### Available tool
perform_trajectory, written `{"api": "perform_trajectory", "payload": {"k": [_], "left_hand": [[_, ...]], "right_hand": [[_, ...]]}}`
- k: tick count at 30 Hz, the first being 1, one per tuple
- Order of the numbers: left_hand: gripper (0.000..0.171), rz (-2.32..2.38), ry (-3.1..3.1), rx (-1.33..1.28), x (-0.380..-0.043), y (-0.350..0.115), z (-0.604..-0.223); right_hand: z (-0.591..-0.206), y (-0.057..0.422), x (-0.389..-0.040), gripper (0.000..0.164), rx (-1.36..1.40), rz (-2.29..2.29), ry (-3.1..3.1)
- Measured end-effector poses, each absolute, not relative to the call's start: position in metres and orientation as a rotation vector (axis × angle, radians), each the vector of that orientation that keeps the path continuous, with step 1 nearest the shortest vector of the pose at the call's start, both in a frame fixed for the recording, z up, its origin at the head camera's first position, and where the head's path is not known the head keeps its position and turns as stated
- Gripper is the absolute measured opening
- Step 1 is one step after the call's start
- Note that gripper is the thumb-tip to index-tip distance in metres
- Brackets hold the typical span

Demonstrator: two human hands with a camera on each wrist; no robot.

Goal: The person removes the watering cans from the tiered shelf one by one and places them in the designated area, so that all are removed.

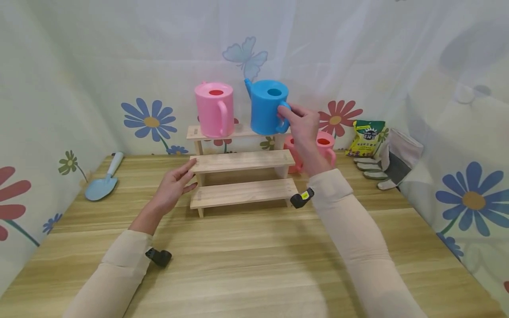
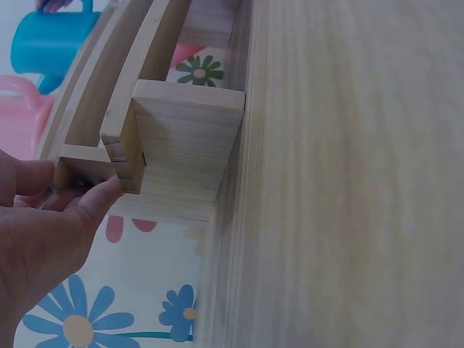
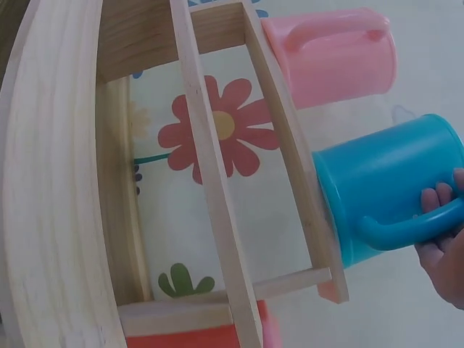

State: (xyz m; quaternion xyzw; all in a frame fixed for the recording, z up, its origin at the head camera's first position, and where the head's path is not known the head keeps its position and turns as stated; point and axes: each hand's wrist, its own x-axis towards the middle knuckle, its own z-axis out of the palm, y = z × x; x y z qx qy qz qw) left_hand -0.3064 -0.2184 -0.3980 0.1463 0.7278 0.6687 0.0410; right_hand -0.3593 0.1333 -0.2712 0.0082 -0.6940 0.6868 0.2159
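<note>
On the top tier of a three-step wooden stand (image 1: 242, 162) is a blue watering can (image 1: 267, 110), its spout pointing to the left. My right hand (image 1: 304, 126) grips its handle; the right wrist view shows the base of the blue can (image 3: 388, 188) against the top board. To its left on the same tier stands a pink watering can (image 1: 210, 112), handle facing me. My left hand (image 1: 172, 185) holds the stand's left end around the middle tier. In the left wrist view, the fingers of that hand (image 2: 43, 239) are partly hidden behind the stand's end.
Pink watering cans (image 1: 325, 143) stand behind the stand's right side, partly hidden by my right arm. Farther right are a green-yellow packet (image 1: 365, 139) and gloves (image 1: 397, 159). A light-blue trowel (image 1: 102, 185) lies at the left. Flower-printed curtain (image 1: 159, 66) surrounds the wooden table (image 1: 238, 265).
</note>
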Motion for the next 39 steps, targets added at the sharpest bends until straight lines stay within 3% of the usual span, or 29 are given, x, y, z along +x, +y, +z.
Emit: {"api": "perform_trajectory", "payload": {"k": [29,39], "left_hand": [[0.051,2.061,2.219,0.438,-0.306,-0.219,-0.396],[0.051,2.065,2.209,0.431,-0.306,-0.218,-0.397]], "right_hand": [[-0.293,0.235,-0.301,0.038,0.167,2.043,-1.767],[-0.302,0.271,-0.289,0.045,0.005,1.891,-2.009]]}}
